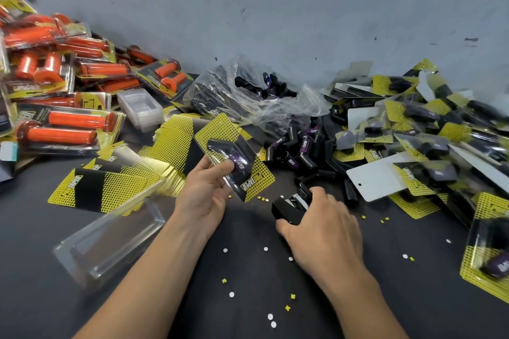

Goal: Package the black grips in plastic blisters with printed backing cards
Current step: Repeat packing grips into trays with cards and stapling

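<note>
Black grip (226, 152): bent, purple-labelled, inside clear blister (237, 184).

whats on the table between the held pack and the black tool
In the head view, just dark table with a few tiny yellow bits between the pack and black tool.

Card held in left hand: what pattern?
Backing card: yellow dot grid on black. Head view.

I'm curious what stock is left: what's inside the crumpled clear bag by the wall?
The clear bag holds black grips with purple labels; creased, glaring plastic hides how many lie deeper.
</note>
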Demonstrator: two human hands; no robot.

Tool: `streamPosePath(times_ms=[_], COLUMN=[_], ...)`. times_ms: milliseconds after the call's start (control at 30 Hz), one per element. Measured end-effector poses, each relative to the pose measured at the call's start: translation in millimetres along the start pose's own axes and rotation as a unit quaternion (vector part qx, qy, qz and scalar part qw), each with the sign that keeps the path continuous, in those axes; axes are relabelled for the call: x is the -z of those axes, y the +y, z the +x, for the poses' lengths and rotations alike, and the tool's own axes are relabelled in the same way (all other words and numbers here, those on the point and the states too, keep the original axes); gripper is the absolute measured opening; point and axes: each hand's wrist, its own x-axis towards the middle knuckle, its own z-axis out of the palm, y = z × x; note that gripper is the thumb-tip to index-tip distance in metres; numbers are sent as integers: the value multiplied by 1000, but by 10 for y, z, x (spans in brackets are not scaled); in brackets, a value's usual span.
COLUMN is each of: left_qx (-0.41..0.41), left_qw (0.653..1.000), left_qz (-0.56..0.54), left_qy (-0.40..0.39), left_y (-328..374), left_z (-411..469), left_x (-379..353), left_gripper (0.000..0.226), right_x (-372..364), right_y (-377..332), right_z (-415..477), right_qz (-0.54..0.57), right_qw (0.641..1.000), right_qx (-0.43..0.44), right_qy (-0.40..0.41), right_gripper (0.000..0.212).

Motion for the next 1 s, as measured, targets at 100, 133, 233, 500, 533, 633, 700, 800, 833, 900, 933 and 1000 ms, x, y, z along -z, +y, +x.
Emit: streamPosePath(times_ms=[100, 133, 233, 500, 533, 633, 700, 800, 833, 900, 933, 1000], left_qx=[-1, 0, 5, 15, 16, 18, 19, 20, 21, 22, 23, 23], left_qw=[999, 998, 995, 987, 988, 990, 991, 992, 993, 993, 993, 992], left_qz=[-31, -34, -66, -98, -96, -96, -102, -96, -92, -90, -90, -100], left_qy=[-35, -44, -81, -123, -120, -97, -84, -73, -71, -74, -76, -75], left_y=[3, 10, 26, 70, 78, 95, 101, 103, 101, 105, 109, 119], left_z=[-9, -11, -9, -61, -68, -79, -85, -93, -99, -106, -107, -108], left_x=[-15, -13, 26, 8, 2, -10, -18, -23, -25, -26, -24, -19], left_gripper=[36, 38, 38, 36, 36, 44, 49, 47, 46, 44, 44, 45], right_x=[45, 66, 98, 85, 83, 69, 74, 93, 95, 92, 85, 72], right_y=[24, 13, -36, -21, -19, -22, -23, -8, -1, 4, 5, 1], right_z=[-5, -16, -33, -32, -33, -30, -27, -17, -16, -7, -5, -9], right_qz=[143, 217, 328, 346, 348, 363, 371, 386, 391, 396, 397, 396], right_qw=[989, 975, 941, 927, 926, 917, 912, 906, 904, 903, 903, 904], right_qx=[26, 31, 46, 105, 109, 119, 122, 118, 115, 111, 110, 110], right_qy=[-18, -35, -63, -97, -99, -111, -123, -128, -128, -126, -125, -122], right_gripper=[63, 59, 49, 55, 58, 64, 68, 68, 68, 69, 71, 72])
